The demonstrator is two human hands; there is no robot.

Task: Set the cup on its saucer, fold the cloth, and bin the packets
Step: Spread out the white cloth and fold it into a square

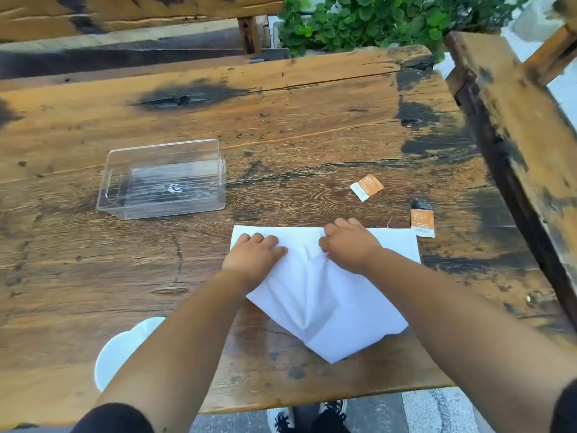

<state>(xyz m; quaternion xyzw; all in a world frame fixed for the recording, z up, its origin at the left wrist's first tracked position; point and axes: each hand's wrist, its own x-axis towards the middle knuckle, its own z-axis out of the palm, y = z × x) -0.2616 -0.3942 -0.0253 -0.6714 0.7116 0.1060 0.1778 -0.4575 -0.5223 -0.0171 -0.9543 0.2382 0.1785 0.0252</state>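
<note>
1. the weathered brown plank surface (281,126) is wide and bare beyond the objects; its near edge runs below the forearms.
2. the white woven cloth (324,301) lies partly folded near the surface's near right, one corner close to the near edge.
3. the left hand (254,256) presses palm-down on the cloth's far left part, fingers curled; the right hand (348,243) pinches a fold at its far edge.
4. two orange-and-white paper packets, the far one (366,187) and the near one (422,222), lie flat just beyond the cloth's right corner.
5. the clear rectangular plastic bin (162,179) stands empty to the left.
6. the white glossy saucer (121,351) sits near-left, partly hidden by the left forearm; the cup cannot be made out.
</note>
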